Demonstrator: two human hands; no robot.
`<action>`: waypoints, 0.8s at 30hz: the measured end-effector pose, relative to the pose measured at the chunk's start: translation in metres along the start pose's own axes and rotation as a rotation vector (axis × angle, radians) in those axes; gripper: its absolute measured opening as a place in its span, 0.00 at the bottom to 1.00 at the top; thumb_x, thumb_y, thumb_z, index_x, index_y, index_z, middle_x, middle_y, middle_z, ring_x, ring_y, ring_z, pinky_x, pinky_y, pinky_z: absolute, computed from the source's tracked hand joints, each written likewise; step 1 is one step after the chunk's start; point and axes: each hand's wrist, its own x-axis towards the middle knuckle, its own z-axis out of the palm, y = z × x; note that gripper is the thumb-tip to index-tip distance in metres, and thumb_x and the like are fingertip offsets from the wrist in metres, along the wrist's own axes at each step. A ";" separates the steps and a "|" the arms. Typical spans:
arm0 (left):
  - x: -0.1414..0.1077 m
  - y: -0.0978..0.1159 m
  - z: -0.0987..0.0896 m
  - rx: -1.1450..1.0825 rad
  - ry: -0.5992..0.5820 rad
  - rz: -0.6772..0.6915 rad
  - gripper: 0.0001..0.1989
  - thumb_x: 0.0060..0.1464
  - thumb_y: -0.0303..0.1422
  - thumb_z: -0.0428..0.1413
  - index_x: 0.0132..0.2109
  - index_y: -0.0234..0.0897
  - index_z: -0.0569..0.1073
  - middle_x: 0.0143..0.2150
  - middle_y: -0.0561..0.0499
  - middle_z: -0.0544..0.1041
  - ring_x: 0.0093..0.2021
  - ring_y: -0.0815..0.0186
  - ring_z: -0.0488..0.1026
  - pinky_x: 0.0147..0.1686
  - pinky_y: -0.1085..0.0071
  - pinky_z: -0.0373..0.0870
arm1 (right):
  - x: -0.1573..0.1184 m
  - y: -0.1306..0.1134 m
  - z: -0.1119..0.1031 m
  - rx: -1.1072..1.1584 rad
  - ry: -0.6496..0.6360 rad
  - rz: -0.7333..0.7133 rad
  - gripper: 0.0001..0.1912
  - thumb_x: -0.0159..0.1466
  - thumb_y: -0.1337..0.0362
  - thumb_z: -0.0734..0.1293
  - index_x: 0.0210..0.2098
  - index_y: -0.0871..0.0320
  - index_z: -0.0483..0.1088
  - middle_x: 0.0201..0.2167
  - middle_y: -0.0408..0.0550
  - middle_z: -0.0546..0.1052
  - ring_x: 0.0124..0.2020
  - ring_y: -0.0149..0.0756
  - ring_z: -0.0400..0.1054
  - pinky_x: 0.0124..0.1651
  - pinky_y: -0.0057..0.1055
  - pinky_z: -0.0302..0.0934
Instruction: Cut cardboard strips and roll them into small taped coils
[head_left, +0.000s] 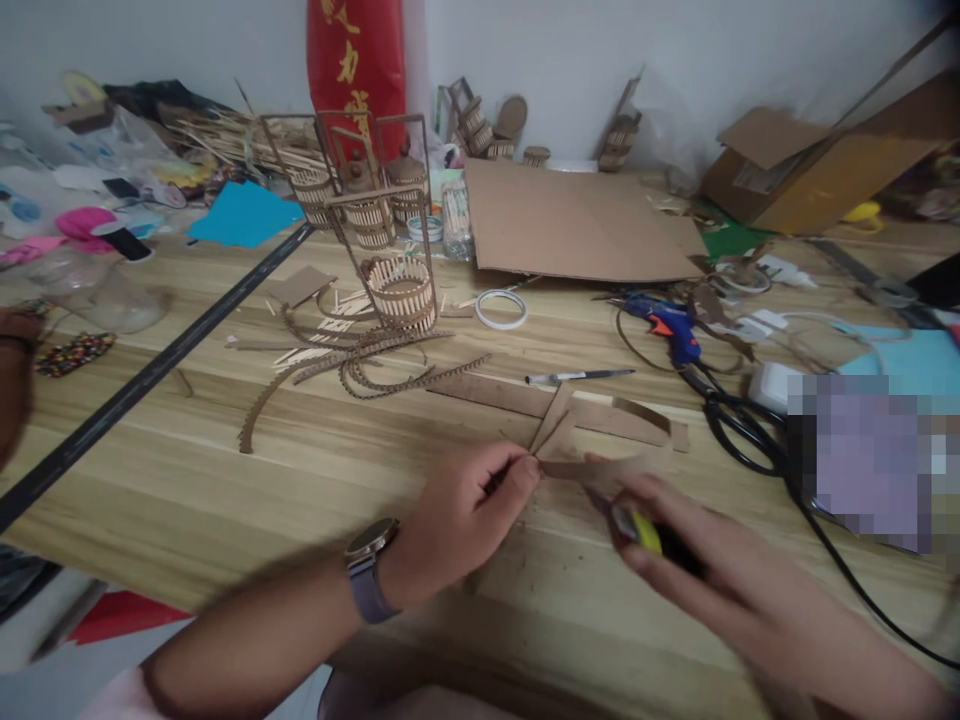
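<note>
With its fingers pinched together, my left hand (469, 515) holds a thin brown cardboard strip (551, 425). A curled end of cardboard (577, 468) runs from the pinch toward my other hand. My right hand (690, 560) is wrapped around a yellow and black utility knife (643, 530), somewhat blurred, its tip pointing at the strip. Just beyond both hands, a longer flat cardboard strip (487, 393) lies on the wooden table (337, 480). A pen (581, 377) rests behind that strip.
Small stick-and-cardboard baskets (405, 290) stand at the back, with notched strips (367, 360) before them. A roll of tape (501, 309), a cardboard sheet (577, 220) and a blue glue gun (667, 325) with a black cable lie farther off. Another person's arm (13, 380) shows at left.
</note>
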 end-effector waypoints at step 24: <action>-0.009 -0.010 0.014 0.470 -0.081 0.400 0.19 0.69 0.38 0.39 0.34 0.37 0.68 0.27 0.51 0.72 0.28 0.66 0.68 0.29 0.70 0.57 | 0.009 -0.015 0.053 0.159 0.493 -0.005 0.06 0.62 0.59 0.71 0.36 0.54 0.77 0.32 0.48 0.80 0.33 0.38 0.77 0.34 0.30 0.74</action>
